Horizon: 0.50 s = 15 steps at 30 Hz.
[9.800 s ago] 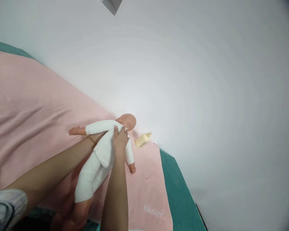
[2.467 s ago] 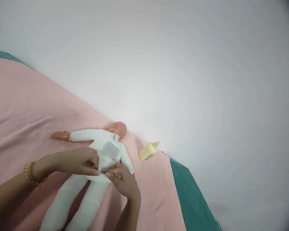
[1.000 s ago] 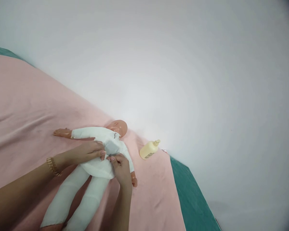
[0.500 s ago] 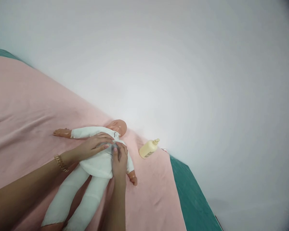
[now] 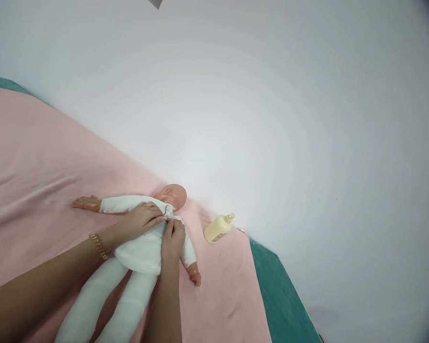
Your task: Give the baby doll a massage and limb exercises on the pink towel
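A doll (image 5: 139, 251) with a white cloth body and a bald plastic head lies on its back on a pink cloth (image 5: 225, 286). My left hand (image 5: 143, 222), with a gold bracelet at the wrist, rests across the doll's upper chest, its fingers closed near the neck. Beside it my right hand (image 5: 173, 237) has its fingers pinched together at the upper chest. Both hands meet at the fingertips just below the doll's neck. Whatever lies between the fingertips is too small to make out.
A pale yellow pump bottle (image 5: 218, 229) stands to the right of the doll. Green cloth (image 5: 282, 290) shows beyond the pink cloth on the right and at the far left. A white wall (image 5: 253, 119) rises behind.
My hands have moved closer together, and the right fingers have drawn into a pinch near the neck. The view has shifted slightly, so the doll and bottle appear a little lower.
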Tool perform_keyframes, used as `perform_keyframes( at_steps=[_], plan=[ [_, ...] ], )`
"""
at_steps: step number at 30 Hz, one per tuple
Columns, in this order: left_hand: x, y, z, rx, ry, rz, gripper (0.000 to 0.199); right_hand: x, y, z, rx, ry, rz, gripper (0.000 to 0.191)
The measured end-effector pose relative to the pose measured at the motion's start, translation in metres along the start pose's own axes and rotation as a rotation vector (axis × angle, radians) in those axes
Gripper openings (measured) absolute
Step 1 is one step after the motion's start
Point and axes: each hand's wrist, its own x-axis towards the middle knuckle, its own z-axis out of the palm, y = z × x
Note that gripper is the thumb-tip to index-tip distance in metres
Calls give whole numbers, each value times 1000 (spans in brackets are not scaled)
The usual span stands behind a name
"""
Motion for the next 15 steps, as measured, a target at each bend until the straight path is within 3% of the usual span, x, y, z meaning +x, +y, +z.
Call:
perform_keyframes(
  at_steps=[5, 15],
  plan=[
    [-4, -2, 6, 30, 113, 74, 49, -2, 6, 3, 69, 23, -134, 33],
    [-5, -12, 16, 103, 74, 2, 43, -1, 0, 3, -4, -85, -31, 40]
  ],
)
